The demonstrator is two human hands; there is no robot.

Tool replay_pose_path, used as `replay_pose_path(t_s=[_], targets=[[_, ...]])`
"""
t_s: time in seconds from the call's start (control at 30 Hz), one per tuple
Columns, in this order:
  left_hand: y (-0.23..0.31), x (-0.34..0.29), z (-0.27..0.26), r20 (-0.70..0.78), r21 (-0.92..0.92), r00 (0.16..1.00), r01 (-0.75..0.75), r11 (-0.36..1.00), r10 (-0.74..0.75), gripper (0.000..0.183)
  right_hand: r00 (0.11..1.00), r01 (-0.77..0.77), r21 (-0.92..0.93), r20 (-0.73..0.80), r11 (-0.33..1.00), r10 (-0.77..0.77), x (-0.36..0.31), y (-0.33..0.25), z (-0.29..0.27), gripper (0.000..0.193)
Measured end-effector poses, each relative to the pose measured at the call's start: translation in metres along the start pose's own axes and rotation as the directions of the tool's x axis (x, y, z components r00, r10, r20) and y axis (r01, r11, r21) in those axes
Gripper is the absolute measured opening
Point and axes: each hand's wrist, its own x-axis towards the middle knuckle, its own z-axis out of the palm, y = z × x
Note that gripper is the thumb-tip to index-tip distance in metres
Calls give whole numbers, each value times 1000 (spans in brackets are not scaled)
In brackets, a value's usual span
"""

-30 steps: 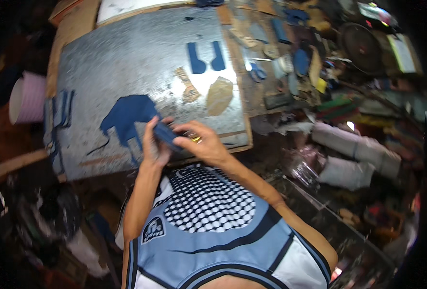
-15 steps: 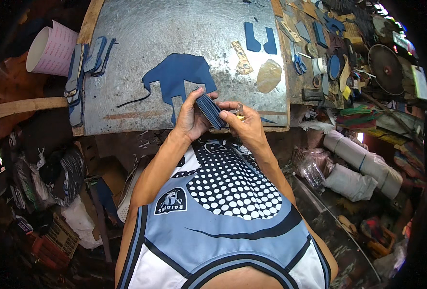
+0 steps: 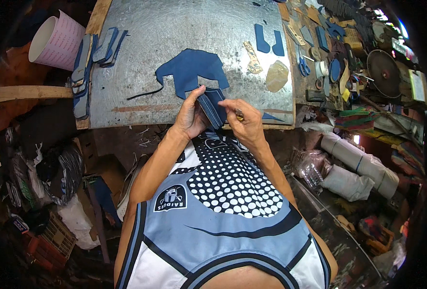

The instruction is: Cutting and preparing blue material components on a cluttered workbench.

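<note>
My left hand (image 3: 192, 115) is closed around a stack of blue cut pieces (image 3: 214, 108), leather or a similar sheet material, held tilted above the table's near edge. Their layered edges face left, and the thumb lies along the top. My right hand (image 3: 245, 120) has its thumb and forefinger pinched at the stack's right edge; whether they grip a piece cannot be made out. A small yellow thing (image 3: 239, 115) shows in its curled fingers, its kind hidden. Just beyond the hands, a larger blue sheet (image 3: 189, 70) with cut-out notches lies flat.
The scratched metal tabletop (image 3: 141, 53) bears blue pieces (image 3: 110, 45) at left, two blue hooked pieces (image 3: 262, 39), a tan pattern (image 3: 253, 58) and a brownish flat piece (image 3: 277, 76). Blue-handled scissors (image 3: 304, 66) lie on the right bench. A pink-and-white roll (image 3: 57, 41) stands left.
My right hand has drawn slightly up and away from the stack's lower end, uncovering more of its top face. The table appears shifted right in view.
</note>
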Motion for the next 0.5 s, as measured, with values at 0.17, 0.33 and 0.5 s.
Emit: replay_pose_path(t_s=[0.17,0.33,0.5], targets=[[2,-2,4,66,-26,998,-8,1000,9,45,999,-48,51,26,998,47,1,-8,2,27],[0,-2,-3,76,35,997,-1,999,-2,41,992,-122,71,29,990,121,-4,-6,4,29],[-1,-3,-2,81,9,996,23,1000,-24,43,980,-199,126,37,972,195,-5,-10,1,26]])
